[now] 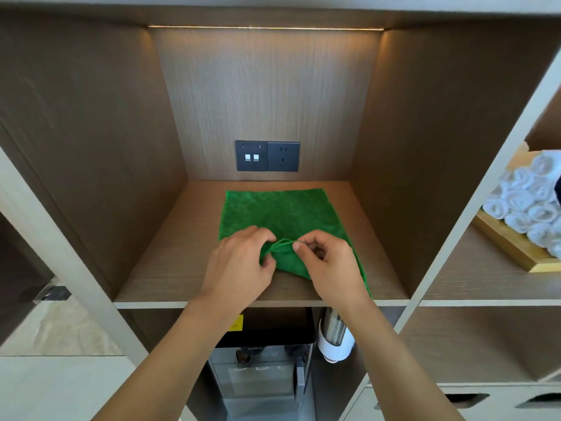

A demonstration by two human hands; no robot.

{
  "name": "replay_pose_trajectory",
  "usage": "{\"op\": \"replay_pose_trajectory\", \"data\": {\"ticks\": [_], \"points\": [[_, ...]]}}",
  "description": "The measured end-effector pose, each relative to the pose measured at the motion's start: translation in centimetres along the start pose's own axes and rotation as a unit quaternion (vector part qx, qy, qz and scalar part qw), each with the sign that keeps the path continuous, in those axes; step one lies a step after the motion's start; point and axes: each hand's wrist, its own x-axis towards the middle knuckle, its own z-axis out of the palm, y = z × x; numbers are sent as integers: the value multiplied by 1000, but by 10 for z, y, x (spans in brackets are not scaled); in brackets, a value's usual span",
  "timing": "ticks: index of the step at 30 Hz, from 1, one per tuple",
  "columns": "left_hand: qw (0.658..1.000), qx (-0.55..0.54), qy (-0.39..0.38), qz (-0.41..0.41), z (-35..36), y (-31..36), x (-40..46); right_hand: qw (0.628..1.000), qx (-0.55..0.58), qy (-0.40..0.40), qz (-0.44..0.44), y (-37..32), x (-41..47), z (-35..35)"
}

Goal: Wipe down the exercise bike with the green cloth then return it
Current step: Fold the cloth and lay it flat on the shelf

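The green cloth (280, 212) lies spread on the wooden shelf (170, 268) of an open cabinet niche. Its near edge is bunched up between my hands. My left hand (239, 262) pinches the bunched fold from the left, fingers curled into the fabric. My right hand (326, 262) pinches the same fold from the right with thumb and fingers. The exercise bike is not in view.
A dark socket panel (267, 155) sits on the niche's back wall. The shelf to the right holds a wooden tray (513, 247) of rolled white towels (528, 202). Below the shelf stand a water dispenser (261, 354) and a cup holder (335, 338).
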Motion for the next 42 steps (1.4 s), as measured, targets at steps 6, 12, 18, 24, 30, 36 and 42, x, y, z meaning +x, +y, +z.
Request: {"op": "replay_pose_trajectory", "data": {"ticks": [6, 12, 18, 24, 30, 36, 42], "points": [[999, 29, 20, -5, -25, -19, 2, 999, 14, 3, -50, -7, -10, -5], [995, -54, -86, 13, -66, -44, -3, 980, -48, -169, -93, -5, -28, -25], [991, -61, -101, -69, -82, -51, -42, 962, -204, -146, -105, 9, -41, -74], [989, -59, -132, 30, -37, -28, -67, 939, -284, -151, -119, 19, -46, -91], [993, -62, -92, 28, -24, -48, -77, 955, -243, -123, -122, 25, -49, -111], [994, -94, -32, 41, -24, -46, -80, 955, -247, -108, -121, 14, -53, -101], [992, -122, -15, 16, -23, -46, -78, 951, -253, -120, -132, 21, -45, -88]]}}
